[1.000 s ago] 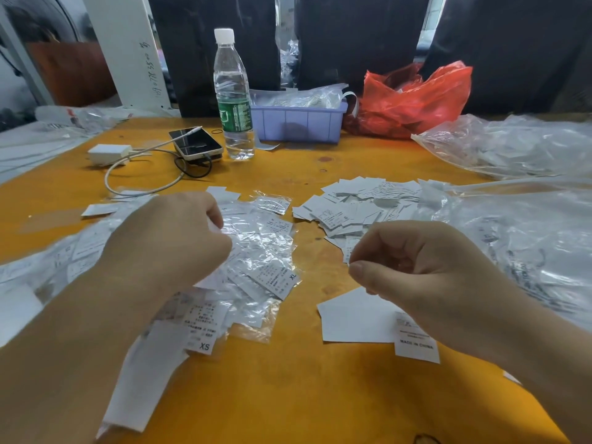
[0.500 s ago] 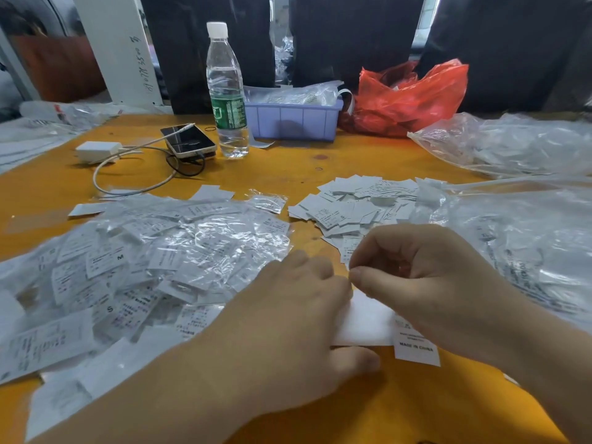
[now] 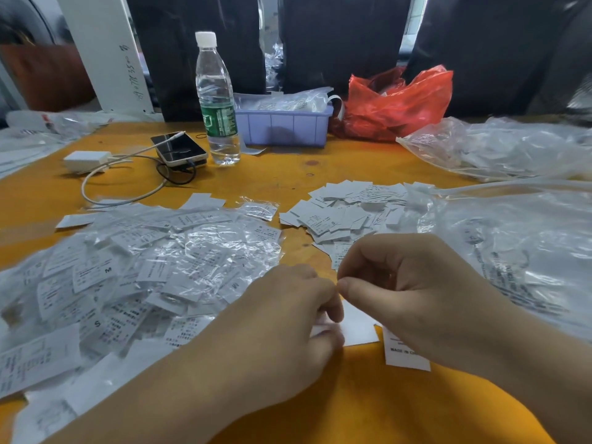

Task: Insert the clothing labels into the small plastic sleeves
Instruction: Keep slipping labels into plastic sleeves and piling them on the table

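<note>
Two hands met over an orange table [image 3: 288, 411], working between heaps of stock. The left hand [image 3: 288, 318], fingers curled downward, pressed on a white sheet [image 3: 355, 325], seemingly picking up a label; whether it held one could not be told. The right hand [image 3: 400, 290], thumb and fingers curled together, appeared to pinch something small, too hidden to name. Bare labels [image 3: 346, 209] lay heaped just beyond the hands, within easy reach, while sleeved labels [image 3: 153, 270] were piled to the left, apparently the finished lot. Clear bags [image 3: 512, 238], likely holding more stock, sat to the right. One label [image 3: 403, 354] lay under the right wrist.
</note>
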Available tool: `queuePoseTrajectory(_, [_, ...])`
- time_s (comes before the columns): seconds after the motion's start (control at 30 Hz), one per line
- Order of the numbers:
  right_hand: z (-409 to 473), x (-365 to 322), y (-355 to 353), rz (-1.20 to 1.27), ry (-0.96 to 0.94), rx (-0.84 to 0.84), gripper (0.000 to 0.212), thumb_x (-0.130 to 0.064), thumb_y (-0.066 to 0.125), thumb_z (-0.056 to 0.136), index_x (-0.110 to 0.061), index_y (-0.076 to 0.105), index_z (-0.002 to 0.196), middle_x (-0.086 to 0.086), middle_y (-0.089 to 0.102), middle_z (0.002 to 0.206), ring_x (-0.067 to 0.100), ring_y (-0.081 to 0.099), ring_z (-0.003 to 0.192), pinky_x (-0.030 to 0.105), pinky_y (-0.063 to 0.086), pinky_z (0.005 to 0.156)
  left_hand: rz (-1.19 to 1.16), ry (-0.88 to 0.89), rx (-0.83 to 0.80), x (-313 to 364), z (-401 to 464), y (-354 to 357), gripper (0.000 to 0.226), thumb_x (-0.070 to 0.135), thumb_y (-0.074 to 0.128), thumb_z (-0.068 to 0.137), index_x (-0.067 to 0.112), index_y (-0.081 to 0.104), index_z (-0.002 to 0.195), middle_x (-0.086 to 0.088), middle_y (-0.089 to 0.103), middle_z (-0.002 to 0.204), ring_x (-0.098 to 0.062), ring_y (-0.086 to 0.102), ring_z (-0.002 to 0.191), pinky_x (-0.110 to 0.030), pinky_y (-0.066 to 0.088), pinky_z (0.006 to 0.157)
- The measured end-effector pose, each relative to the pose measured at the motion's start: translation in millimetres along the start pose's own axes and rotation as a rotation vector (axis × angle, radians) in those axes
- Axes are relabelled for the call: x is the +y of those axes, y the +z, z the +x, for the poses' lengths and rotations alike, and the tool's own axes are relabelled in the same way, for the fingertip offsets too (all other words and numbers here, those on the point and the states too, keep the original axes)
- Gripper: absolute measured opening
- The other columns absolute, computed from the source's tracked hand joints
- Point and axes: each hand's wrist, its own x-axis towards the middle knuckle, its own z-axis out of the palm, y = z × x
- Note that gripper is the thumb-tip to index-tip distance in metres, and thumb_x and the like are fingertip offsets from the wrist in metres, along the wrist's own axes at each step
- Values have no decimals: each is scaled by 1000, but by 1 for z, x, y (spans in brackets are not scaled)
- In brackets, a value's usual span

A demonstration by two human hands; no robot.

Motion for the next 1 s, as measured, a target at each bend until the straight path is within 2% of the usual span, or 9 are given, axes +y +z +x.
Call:
queuePoseTrajectory(0.1, [-1,1,0,-11,3,-12,13,-21,64,87,-24,67,75,3,55,58,6,42,46,24,33,46,47,-5,-2,0,0,1,23,53,54,86,59,32,82,28,36,96,5,35,96,-19,31,70])
queuePoseTrajectory(0.3, [-1,1,1,-62,0,-12,12,-23,63,88,-25,66,77,-4,57,58,6,45,48,27,37,47,-85,-88,-8,1,2,-1,21,42,63,81,44,43,80,32,49,86,4,46,73,-20,28,55])
queuePoseTrajectory(0.37, [-1,1,-1,-81,-1,-10,11,-25,62,88,-25,65,77,-6,57,58,6,46,48,25,36,47,-105,-83,-8,2,2,0,19,40,63,81,44,45,81,32,52,83,3,48,70,-21,28,54])
queuePoseTrajectory(0.5, [-2,-2,-4,-165,3,-6,11,-32,60,89,-26,64,81,-11,54,57,5,48,51,23,34,49,-100,-32,-3,3,1,0,28,38,63,83,60,45,80,31,51,82,3,48,71,-18,29,53])
queuePoseTrajectory(0.63, [-2,-5,-7,-392,-3,48,13,-43,52,90,-31,56,92,-10,51,71,7,46,66,30,42,61,-143,-23,32,1,2,1,13,45,53,75,52,51,86,26,52,83,2,50,72,-15,36,58])
queuePoseTrajectory(0.7, [-2,-6,-11,-474,13,68,15,-41,49,92,-28,56,94,-8,54,80,9,44,77,32,41,71,-170,-16,78,1,4,2,16,51,52,74,49,54,89,24,53,85,0,52,74,-16,35,57])
queuePoseTrajectory(0.8, [1,-4,-17,-646,36,99,19,-34,43,95,-24,55,85,-5,54,80,18,46,84,36,37,78,-236,24,173,6,5,-1,20,57,53,74,43,59,87,16,56,80,-9,54,74,-19,40,60])
queuePoseTrajectory(0.9, [5,-1,-26,-606,151,129,26,-26,37,97,-23,40,71,-4,47,74,18,44,78,37,43,71,-277,36,244,9,4,-6,29,60,46,74,39,59,89,10,61,74,-12,57,72,-21,41,59])
queuePoseTrajectory(1.0, [8,-1,-33,-562,192,203,21,-22,37,97,-24,40,76,-6,44,79,15,42,78,33,41,66,-383,-5,285,13,4,-8,18,47,48,82,38,58,93,7,65,73,-13,59,67,-34,49,60])
